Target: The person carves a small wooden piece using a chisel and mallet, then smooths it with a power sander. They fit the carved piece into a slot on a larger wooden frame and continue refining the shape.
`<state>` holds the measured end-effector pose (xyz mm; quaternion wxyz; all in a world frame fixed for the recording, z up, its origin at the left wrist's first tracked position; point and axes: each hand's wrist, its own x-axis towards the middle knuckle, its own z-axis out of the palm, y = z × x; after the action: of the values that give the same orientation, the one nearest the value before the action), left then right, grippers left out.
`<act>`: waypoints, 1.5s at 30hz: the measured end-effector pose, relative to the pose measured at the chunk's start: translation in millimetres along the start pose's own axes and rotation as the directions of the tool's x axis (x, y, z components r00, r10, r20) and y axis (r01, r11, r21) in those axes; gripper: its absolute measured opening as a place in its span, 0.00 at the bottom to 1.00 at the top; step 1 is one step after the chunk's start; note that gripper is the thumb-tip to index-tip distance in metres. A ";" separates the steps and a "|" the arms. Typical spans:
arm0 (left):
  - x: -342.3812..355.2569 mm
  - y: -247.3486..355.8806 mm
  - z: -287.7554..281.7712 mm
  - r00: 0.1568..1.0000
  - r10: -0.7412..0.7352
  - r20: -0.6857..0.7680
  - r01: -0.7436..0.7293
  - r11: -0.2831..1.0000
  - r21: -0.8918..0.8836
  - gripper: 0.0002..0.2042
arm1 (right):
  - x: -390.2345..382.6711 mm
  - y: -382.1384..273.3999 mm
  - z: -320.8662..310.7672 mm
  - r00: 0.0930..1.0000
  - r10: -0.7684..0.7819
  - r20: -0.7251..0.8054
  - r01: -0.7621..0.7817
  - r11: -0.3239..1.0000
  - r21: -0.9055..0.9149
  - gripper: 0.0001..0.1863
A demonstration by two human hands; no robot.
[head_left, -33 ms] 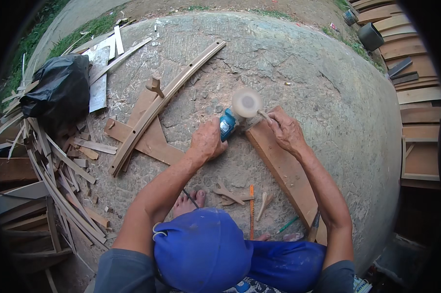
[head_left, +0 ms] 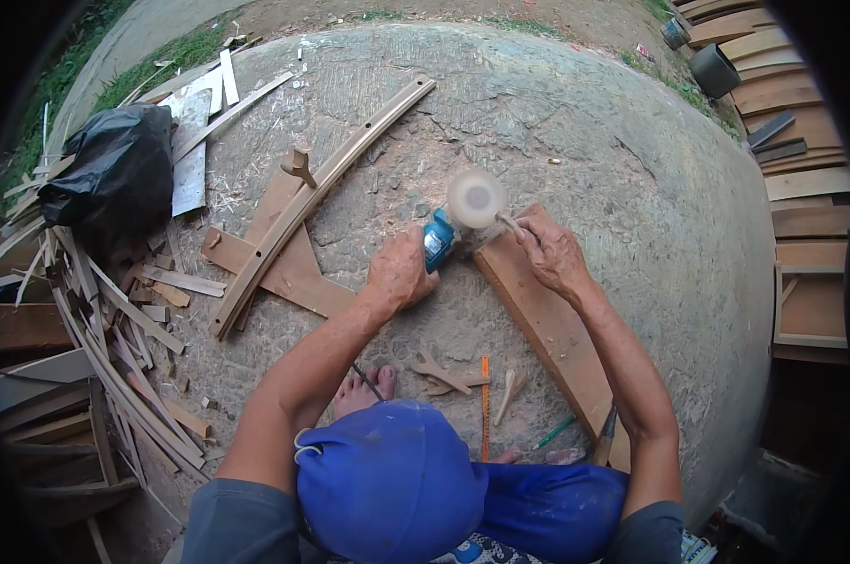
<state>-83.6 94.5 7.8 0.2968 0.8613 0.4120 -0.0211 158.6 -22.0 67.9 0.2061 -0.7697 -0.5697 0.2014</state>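
Observation:
My left hand (head_left: 400,270) is closed round a teal angle grinder (head_left: 436,241). The round sanding disc (head_left: 476,198) on it is blurred, as if spinning. At the disc's lower right edge, my right hand (head_left: 549,246) pinches a small wooden piece (head_left: 511,224), whose tip meets or nearly meets the disc. Most of that piece is hidden by my fingers. Below my right hand, a thick wooden beam (head_left: 547,324) slants across the ground. Forked wooden pieces (head_left: 444,372), an orange ruler (head_left: 485,404) and a green pencil (head_left: 557,431) lie nearer my feet.
A long wooden rail with holes (head_left: 326,179) rests over flat boards (head_left: 298,273) at left. Beyond them are a black plastic bag (head_left: 110,174) and a heap of wood strips (head_left: 124,320). Curved boards (head_left: 809,183) line the right side, with a dark bucket (head_left: 716,70) near them.

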 end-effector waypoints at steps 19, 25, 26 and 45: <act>0.9 -0.4 0.1 1.000 -0.007 0.022 0.007 1.000 -0.004 0.27 | 3.3 -6.1 -2.8 0.998 0.033 -0.050 -0.036 0.998 -0.057 0.10; 0.5 0.2 -0.8 1.000 -0.008 0.017 0.008 1.000 -0.009 0.27 | 4.3 -16.4 -7.2 0.997 -0.014 -0.072 0.005 0.992 -0.126 0.10; 0.9 0.9 -1.0 1.000 -0.007 0.015 0.008 1.000 -0.009 0.27 | 4.4 -14.3 -5.9 0.996 -0.028 -0.081 0.017 0.991 -0.135 0.10; 3.0 0.3 -0.5 0.999 0.002 0.044 -0.002 1.000 0.002 0.29 | -4.5 -7.6 1.0 0.966 0.259 0.024 -0.244 0.872 0.424 0.13</act>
<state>-81.5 96.8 7.6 0.3050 0.8613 0.4044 -0.0403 150.8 -24.3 71.6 0.3497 -0.7773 -0.4039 0.3322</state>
